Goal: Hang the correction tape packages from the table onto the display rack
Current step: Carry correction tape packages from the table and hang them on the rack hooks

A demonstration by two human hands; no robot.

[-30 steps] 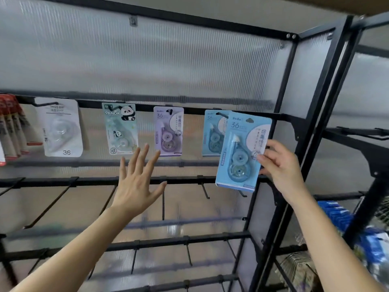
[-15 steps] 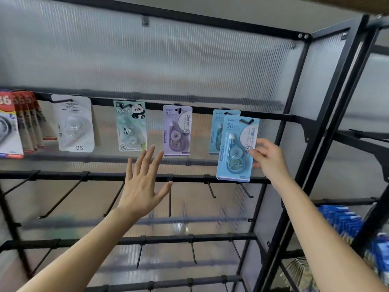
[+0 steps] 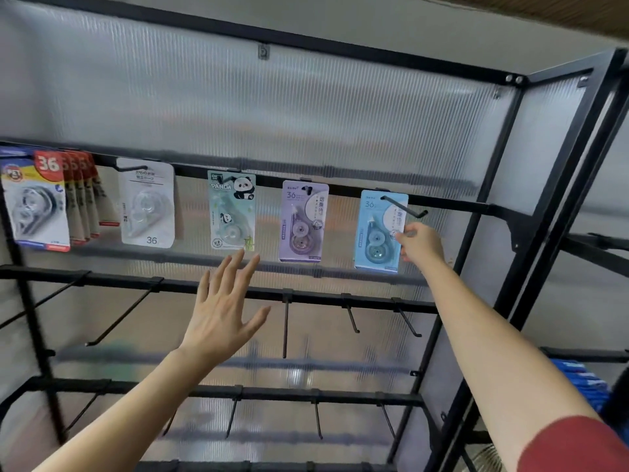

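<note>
A blue correction tape package point(image 3: 378, 233) hangs on the rightmost hook point(image 3: 405, 208) of the rack's top rail point(image 3: 452, 205). My right hand point(image 3: 418, 243) pinches the package's right edge with curled fingers. My left hand point(image 3: 226, 308) is raised in front of the rack with fingers spread, holding nothing, just below the panda package point(image 3: 232, 210). A purple package point(image 3: 303, 221), a white package point(image 3: 147, 202) and a stack of red-topped packages point(image 3: 44, 199) also hang on the top rail.
Lower rails point(image 3: 306, 298) carry several bare black hooks. Ribbed translucent panels back the rack. A black upright post point(image 3: 490, 253) stands right of my right hand. Blue packages point(image 3: 582, 383) sit on a neighbouring rack at the lower right.
The blue package has gone from tilted in front of the rack to back along the rightmost hook, against the one hanging there. My left hand stayed raised and open.
</note>
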